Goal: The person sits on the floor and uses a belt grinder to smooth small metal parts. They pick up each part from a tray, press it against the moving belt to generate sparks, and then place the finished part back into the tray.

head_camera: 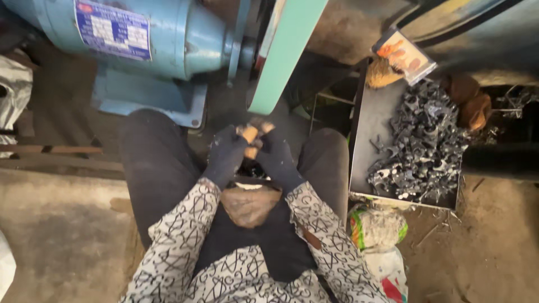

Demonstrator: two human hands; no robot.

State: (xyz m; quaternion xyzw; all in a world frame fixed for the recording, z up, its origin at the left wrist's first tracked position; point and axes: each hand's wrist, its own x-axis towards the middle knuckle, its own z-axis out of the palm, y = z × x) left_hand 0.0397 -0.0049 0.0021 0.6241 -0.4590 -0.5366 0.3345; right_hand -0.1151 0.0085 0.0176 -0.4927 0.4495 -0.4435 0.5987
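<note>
— Much done yet?

— Hard to judge. Heaped high with dark metal castings [421, 146] in the black tray [365, 123] at the right knee, all alike, none visibly set apart as finished. No second pile anywhere in view. Probably plenty left, going by that heap alone.

— And the one being worked?

— Pinched between both hands, low over the lap: a small dark piece [254, 168], mostly hidden by the gloves. Just short of the lower end of the green guard [286, 56], which slants down from the blue motor [140, 33]. Touching the guard or not: cannot tell from here.

— Hands, then?

— Left hand [226, 157] and right hand [278, 157] pressed together, knuckles up, both closed tight on that piece. Dark gloves worn through at the tips, bare fingertips [249, 133] poking out and pointing toward the machine. Wrists bent slightly inward, forearms in patterned sleeves coming in from either side, elbows tucked near the thighs.

— Anything under them?

— A worn brownish pad [250, 205] on the lap, right below the wrists. Knees spread, close in front of the motor's base.

— Elsewhere?

— A small printed carton [404, 56] at the tray's far end, stuffed sacks [376, 227] on the floor just beside its near edge.
</note>
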